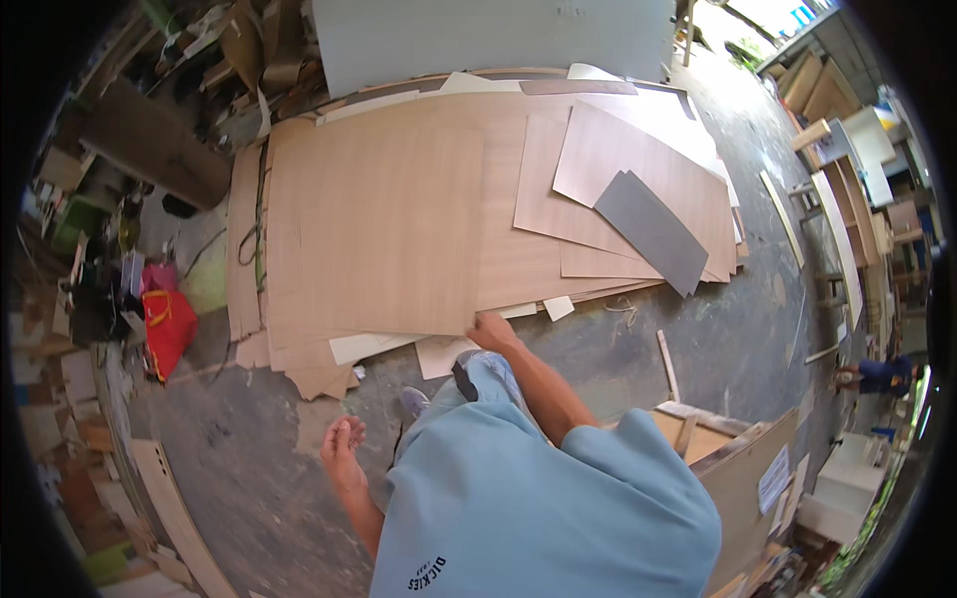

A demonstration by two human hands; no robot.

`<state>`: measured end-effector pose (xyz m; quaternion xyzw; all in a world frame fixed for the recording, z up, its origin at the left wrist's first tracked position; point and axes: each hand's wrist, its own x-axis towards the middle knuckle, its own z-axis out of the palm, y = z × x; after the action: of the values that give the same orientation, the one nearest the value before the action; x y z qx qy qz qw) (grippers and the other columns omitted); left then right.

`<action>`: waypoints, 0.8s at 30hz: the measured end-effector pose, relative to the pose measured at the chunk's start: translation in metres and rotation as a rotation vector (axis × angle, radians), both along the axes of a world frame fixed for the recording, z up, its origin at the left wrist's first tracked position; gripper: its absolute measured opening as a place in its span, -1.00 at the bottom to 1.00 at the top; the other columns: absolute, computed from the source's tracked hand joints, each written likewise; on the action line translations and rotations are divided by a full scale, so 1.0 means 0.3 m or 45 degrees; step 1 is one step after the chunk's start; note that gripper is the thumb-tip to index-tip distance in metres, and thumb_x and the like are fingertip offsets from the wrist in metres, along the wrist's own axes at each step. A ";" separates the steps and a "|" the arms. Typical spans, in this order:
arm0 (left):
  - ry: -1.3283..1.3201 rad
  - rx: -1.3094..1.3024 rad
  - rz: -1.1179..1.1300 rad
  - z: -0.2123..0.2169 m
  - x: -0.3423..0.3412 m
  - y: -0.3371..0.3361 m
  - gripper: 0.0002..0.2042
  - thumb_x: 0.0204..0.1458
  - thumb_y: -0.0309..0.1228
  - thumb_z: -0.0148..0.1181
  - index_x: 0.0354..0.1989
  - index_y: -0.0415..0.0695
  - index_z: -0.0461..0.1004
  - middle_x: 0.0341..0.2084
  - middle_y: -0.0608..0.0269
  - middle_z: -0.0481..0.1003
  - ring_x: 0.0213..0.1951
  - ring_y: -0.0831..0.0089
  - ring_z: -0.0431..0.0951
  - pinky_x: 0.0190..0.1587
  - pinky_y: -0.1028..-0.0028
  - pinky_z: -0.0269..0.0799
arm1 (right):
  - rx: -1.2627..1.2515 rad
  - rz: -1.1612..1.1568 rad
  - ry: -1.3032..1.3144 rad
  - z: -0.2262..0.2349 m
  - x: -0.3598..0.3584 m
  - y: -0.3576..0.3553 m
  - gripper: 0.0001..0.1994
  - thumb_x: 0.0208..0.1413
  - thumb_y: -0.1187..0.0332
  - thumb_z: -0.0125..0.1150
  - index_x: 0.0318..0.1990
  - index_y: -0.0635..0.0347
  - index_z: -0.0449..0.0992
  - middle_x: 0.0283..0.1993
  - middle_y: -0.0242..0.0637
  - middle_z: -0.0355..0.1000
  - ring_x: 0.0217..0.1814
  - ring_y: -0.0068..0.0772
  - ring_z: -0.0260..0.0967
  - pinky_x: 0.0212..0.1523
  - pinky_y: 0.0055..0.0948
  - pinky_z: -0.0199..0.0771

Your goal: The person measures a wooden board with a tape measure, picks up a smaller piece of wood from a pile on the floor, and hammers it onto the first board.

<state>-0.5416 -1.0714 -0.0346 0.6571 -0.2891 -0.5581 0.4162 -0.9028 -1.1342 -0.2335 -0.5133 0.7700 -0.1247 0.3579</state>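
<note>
A large light-brown wood veneer sheet (pixel 379 229) lies on top of a low stack of similar sheets. At its near right corner my right hand (pixel 490 330) is closed, pinching the edge. My left hand (pixel 344 441) hangs over the floor, left of my body. Its fingers are loosely curled and apart, and nothing shows in them. Right of the big sheet, a smaller veneer piece (pixel 638 149) rests on the stack at an angle. Across it lies a dark grey panel (pixel 653 231).
A grey-white board (pixel 493 40) stands behind the stack. On the left are a red bag (pixel 168 334) and cluttered scrap. A wooden frame (pixel 743 453) stands close on my right; wood strips (pixel 667 365) lie on the floor. Far right, another person (pixel 882 376) is visible.
</note>
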 end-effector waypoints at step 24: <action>0.122 -0.226 -1.066 0.072 -0.070 -0.546 -0.77 0.19 -0.34 0.11 -0.13 -0.25 0.48 -0.30 0.20 0.55 -0.26 0.45 0.56 -0.16 0.51 0.45 | 0.577 -1.349 -0.211 -0.020 0.488 0.896 -0.56 -0.17 0.08 0.27 -0.25 0.31 0.62 -0.14 0.09 0.53 -0.03 -0.01 0.48 0.01 -0.23 0.45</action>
<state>-0.5626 -1.2353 -0.0130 0.4180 -0.5581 -0.6816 0.2218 -0.7564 -0.8654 -0.2395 0.0430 0.8986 -0.1587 0.4068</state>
